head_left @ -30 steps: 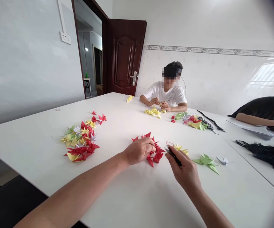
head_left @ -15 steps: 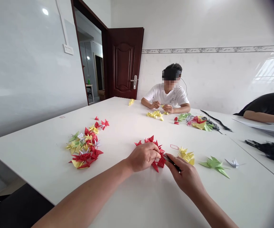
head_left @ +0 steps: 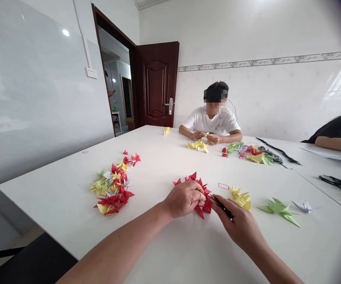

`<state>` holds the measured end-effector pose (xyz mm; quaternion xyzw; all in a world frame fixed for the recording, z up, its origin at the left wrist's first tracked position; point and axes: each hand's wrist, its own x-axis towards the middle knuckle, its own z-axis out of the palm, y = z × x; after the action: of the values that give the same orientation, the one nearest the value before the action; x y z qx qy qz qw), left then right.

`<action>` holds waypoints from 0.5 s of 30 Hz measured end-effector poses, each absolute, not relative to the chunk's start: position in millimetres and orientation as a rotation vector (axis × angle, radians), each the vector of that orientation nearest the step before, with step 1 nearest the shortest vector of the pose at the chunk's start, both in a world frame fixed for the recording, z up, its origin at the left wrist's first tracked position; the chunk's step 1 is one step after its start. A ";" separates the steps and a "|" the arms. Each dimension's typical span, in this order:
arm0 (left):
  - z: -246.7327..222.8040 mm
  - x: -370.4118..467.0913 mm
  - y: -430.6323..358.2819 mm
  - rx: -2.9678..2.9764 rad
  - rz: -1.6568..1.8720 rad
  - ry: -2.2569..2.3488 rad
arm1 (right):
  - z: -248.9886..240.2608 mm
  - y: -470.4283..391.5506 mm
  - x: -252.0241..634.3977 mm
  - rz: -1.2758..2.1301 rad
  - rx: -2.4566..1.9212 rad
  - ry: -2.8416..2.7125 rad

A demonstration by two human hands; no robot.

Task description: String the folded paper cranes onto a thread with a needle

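Standing by the bench point(head_left: 152, 252), I note one change at the work point: the black tool point(head_left: 224, 208) has come in to the edge of the red cranes point(head_left: 207, 205), where a second ago its tip was apart from them. In my judgement this brings tool and paper together for work on that bunch; whether the tip touches the paper, I cannot tell.

The right hand point(head_left: 239, 221) has its fingers clenched around the tool, beside the yellow cranes point(head_left: 240, 198). The left hand point(head_left: 185, 199) lies over the red cranes with its fingers curled, their tips close together; whether they pinch a crane or a thread is hidden from me.

Compared with the earlier frame, the green crane point(head_left: 278, 211), the white crane point(head_left: 307, 207) and the mixed pile point(head_left: 117, 199) lie undisturbed, the pile well apart to the left. A co-worker point(head_left: 212, 118) across the bench remains at some yellow paper. At the doorway, another person's hand point(head_left: 111, 93) now shows.
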<state>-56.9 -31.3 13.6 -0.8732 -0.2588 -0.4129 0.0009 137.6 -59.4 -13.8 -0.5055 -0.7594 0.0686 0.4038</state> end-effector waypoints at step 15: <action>12.0 -58.0 -27.6 -2.753 -1.258 -0.831 | -14.0 -58.4 139.9 0.198 -1.309 -1.967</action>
<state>-58.0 -27.6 12.0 -0.8771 -0.2647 -0.4009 0.0016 139.9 -58.4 -14.0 -0.5116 -0.7689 0.0774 0.3757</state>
